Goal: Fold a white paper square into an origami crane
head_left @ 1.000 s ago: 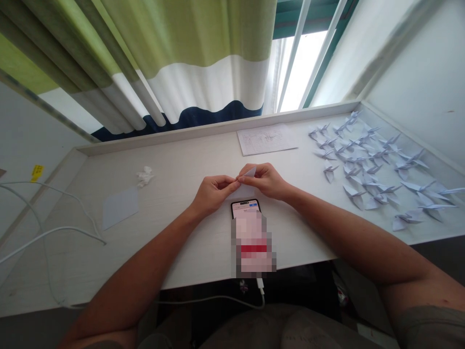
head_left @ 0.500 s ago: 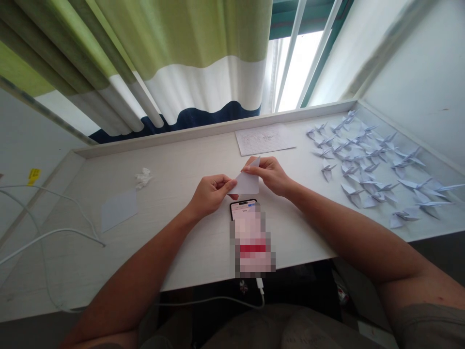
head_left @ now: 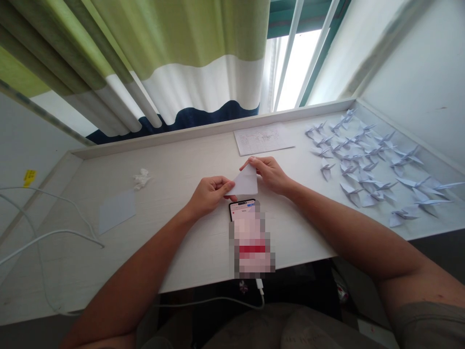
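Observation:
A small white sheet of paper point(head_left: 246, 183), folded into a triangle, is held up between both hands above the desk. My left hand point(head_left: 212, 194) pinches its left corner between thumb and fingers. At the top corner, my right hand point(head_left: 268, 172) grips the paper with thumb and fingertips. Just below the paper lies a phone point(head_left: 250, 237), its screen mostly blurred out, with a white charging plug point(head_left: 259, 286) at its lower end. Many folded paper cranes point(head_left: 366, 167) are spread over the right side of the desk.
A flat white paper sheet point(head_left: 117, 212) and a crumpled white tissue point(head_left: 141, 179) lie on the left of the desk. Behind my hands is a stack of printed or written paper point(head_left: 264, 139). White cables point(head_left: 54, 235) loop at far left. A raised edge point(head_left: 218, 127) borders the desk's back.
My right thumb and fingers have shifted up and slightly left along the paper's top corner, so more of the triangle shows. My left hand keeps its pinch.

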The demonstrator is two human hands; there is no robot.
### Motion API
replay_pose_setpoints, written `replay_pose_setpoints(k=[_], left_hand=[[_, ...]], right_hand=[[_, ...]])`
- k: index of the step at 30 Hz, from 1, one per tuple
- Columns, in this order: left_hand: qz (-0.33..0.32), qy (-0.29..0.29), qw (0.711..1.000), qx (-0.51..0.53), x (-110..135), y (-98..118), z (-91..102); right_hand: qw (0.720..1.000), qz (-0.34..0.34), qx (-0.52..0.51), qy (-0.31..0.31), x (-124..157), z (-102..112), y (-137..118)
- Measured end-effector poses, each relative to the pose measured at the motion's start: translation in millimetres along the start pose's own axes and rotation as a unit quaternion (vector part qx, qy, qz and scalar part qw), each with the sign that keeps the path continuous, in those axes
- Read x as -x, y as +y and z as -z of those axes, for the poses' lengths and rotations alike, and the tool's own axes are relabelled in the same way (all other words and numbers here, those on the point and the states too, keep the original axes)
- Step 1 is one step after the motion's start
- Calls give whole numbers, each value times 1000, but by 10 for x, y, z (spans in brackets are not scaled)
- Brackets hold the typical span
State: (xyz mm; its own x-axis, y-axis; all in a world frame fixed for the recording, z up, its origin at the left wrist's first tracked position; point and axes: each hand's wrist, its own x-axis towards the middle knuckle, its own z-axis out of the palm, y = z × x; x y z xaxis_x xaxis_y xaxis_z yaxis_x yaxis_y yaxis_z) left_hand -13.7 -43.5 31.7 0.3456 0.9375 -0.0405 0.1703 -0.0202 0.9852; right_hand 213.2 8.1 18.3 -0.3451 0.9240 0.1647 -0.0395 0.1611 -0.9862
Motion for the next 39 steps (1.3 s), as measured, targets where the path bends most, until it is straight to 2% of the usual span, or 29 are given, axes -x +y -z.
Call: replay_pose_setpoints(k=[4, 7, 13, 18, 22, 27, 30, 35, 39], left_hand=[[-8, -25, 1000, -13, -14, 6, 19], [-21, -7, 1000, -4, -24, -2, 17], [-32, 43, 998, 15, -44, -56, 25], [-36, 35, 999, 12, -52, -97, 54], [-17, 19, 1000, 5, -44, -108, 58], [-27, 19, 999, -2, -49, -107, 66], [-33, 23, 999, -5, -45, -90, 72], [-39, 31, 997, -61, -23, -28, 77], [-69, 56, 989, -121, -19, 0, 57]], right_hand=[[999, 19, 9, 35, 7, -7, -20], [998, 34, 5, 50, 0, -9, -28], [1000, 20, -16, 14, -23, -15, -21], [999, 30, 5, -11, -20, 7, -20], [998, 51, 38, 10, -20, 31, -28], [995, 69, 51, 57, -24, 39, -32], [994, 74, 51, 64, -26, 40, -32], [998, 51, 43, 13, -19, 23, -31], [998, 43, 44, -26, 19, -52, -37]])
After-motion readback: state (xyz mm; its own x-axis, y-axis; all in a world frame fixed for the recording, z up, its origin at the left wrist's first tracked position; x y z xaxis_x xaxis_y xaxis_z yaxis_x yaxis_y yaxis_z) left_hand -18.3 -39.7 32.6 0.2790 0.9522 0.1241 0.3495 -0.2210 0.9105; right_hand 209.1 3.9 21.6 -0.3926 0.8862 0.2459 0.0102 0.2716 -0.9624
